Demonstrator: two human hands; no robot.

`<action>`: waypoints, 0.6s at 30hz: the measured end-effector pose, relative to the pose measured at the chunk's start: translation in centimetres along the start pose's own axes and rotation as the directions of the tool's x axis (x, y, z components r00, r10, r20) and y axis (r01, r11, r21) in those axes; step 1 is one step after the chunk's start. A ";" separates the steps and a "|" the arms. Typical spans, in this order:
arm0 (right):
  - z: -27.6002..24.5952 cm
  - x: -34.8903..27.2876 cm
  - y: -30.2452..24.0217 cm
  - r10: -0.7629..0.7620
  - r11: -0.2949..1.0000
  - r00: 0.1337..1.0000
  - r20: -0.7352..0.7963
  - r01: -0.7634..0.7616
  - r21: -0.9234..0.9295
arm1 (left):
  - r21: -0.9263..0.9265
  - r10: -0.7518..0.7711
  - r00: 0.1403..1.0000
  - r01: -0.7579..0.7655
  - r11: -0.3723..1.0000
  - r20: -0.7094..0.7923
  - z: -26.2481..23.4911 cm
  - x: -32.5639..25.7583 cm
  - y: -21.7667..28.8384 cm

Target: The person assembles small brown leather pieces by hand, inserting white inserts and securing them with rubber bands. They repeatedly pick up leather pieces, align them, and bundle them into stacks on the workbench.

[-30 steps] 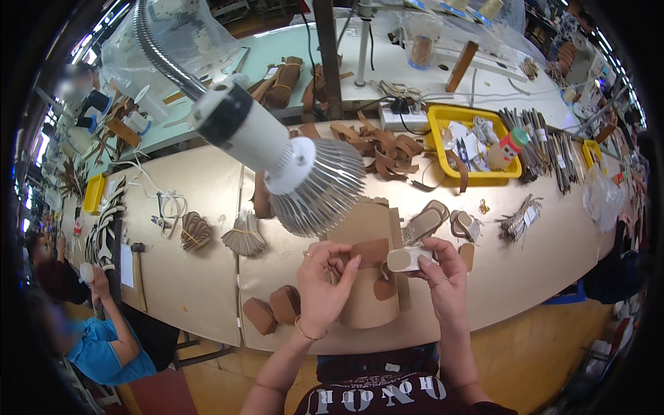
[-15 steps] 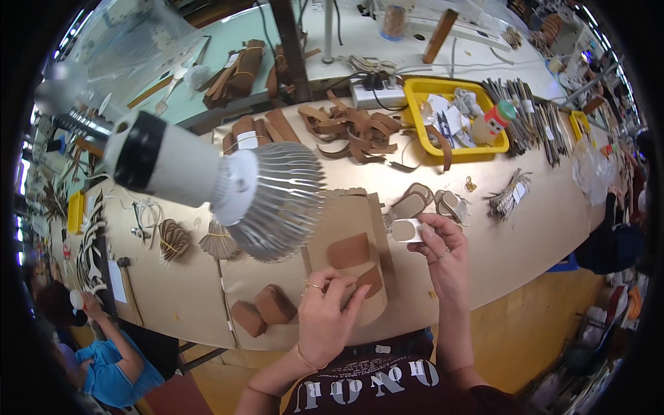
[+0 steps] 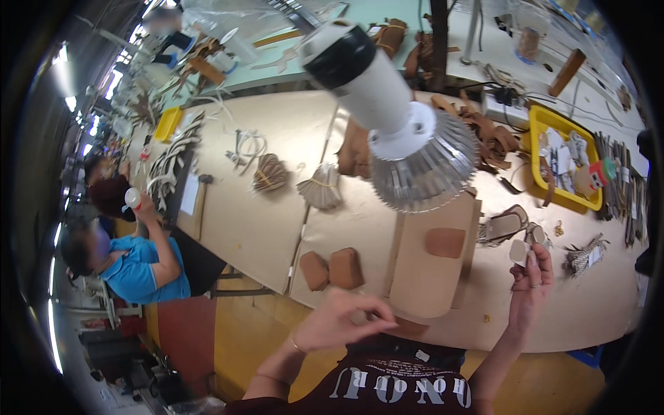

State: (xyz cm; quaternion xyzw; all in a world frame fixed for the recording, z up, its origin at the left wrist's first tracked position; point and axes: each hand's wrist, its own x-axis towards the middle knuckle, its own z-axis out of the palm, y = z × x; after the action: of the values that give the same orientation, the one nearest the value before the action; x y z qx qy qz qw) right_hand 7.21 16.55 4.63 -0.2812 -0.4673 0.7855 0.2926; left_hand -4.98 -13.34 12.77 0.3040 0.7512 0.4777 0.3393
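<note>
My left hand [image 3: 346, 318] is at the table's near edge, thumb and fingers pinched together. At its fingertips is a flat brown leather piece [image 3: 409, 326], partly below the table edge. My right hand [image 3: 531, 283] holds up a small pale rounded piece [image 3: 519, 252] between thumb and fingers. Between the hands lies a tan cardboard sheet [image 3: 423, 283] with another brown leather piece [image 3: 446, 242] on it. Two stacks of brown leather pieces [image 3: 346, 268] stand left of the sheet. Beyond my right hand sits a bundle of rounded pale pieces [image 3: 505, 225].
A large lamp with a finned head [image 3: 423, 159] hangs over the table. A yellow tray [image 3: 567, 197] holds a bottle and tools at the right. Brown leather strips [image 3: 484, 135] and tied bundles [image 3: 320, 187] lie around. A person in blue [image 3: 149, 266] sits at the left.
The view has turned left. My left hand has drawn back from the cardboard toward me, and the brown leather piece has come with it. My right hand still holds the pale piece, now tilted.
</note>
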 end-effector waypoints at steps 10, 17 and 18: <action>1.1 -1.4 1.0 0.027 0.998 0.998 0.059 -0.024 -0.053 | 0.177 -0.289 0.957 0.281 0.943 0.016 -11.2 -2.4 -8.6; 0.3 -1.8 0.6 -0.008 0.998 1.000 0.024 0.010 -0.063 | 0.339 -0.344 0.929 0.283 0.897 0.135 -13.5 0.4 -10.0; 0.3 -1.8 0.7 -0.005 0.998 1.000 0.030 0.007 -0.061 | 0.343 -0.374 0.918 0.311 0.886 0.132 -13.6 0.6 -9.9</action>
State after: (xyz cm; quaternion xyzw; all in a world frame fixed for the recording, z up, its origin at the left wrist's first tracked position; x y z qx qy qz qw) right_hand 8.08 14.81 4.44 -0.2767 -0.4962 0.7741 0.2793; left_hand -17.51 -23.36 7.74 0.2613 0.8227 0.2518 0.4375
